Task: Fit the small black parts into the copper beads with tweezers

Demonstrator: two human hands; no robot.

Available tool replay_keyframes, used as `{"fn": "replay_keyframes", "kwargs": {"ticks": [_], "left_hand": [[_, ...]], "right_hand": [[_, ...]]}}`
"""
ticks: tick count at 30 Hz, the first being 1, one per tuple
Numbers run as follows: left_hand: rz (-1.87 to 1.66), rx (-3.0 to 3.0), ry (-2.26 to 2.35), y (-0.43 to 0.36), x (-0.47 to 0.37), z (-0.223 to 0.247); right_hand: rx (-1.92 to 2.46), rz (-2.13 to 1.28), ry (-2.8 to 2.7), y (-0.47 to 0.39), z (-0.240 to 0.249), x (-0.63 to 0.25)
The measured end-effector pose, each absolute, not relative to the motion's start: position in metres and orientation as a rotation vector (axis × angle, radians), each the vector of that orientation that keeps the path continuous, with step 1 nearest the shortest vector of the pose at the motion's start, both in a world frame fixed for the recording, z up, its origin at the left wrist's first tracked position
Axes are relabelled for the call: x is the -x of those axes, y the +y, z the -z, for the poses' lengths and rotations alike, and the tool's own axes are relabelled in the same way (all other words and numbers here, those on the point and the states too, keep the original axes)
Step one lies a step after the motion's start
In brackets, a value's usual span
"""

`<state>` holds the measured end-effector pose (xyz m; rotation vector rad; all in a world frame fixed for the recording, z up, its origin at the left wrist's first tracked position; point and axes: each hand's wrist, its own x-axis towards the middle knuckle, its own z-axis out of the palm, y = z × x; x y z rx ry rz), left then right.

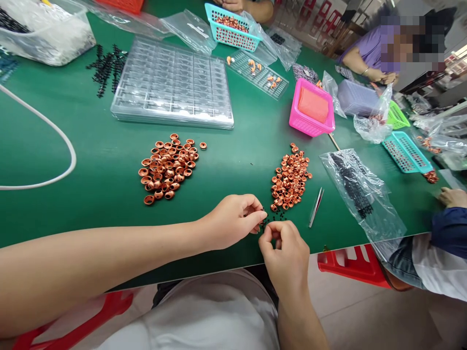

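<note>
My left hand is closed in a pinch on a small black piece above the green table. Just right of it, my right hand is also pinched, its fingertips near the black piece; what they hold is too small to make out. Tiny black bits lie beyond my fingers. A pile of small copper-coloured rings sits past my right hand, and larger copper-coloured cups are heaped to the left. Tweezers lie to the right.
Stacked clear trays stand behind the cups, near black sprues. A pink basket, a turquoise basket and a plastic bag with black parts lie farther out. A white cable curves at left. Other people sit around the table.
</note>
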<state>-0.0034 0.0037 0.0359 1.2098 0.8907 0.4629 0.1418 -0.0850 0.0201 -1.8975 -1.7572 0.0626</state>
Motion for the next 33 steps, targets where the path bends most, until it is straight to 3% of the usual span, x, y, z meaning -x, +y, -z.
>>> {"fn": "replay_keyframes", "kwargs": {"ticks": [8, 19, 28, 33], "left_hand": [[-0.437, -1.195, 0.890, 0.006, 0.003, -0.039], [-0.436, -1.136, 0.836, 0.008, 0.002, -0.032], [-0.419, -1.245, 0.751, 0.007, 0.004, -0.034], [-0.416, -1.263, 0.743, 0.008, 0.004, -0.037]], "right_hand": [[1.915, -0.344, -1.697, -0.081, -0.025, -0.172], [1.880, -0.277, -1.784, -0.079, -0.017, -0.177], [1.777, -0.738, -1.486, -0.085, -0.033, -0.171], [1.741, -0.808, -1.463, -0.083, -0.034, -0.166]]}}
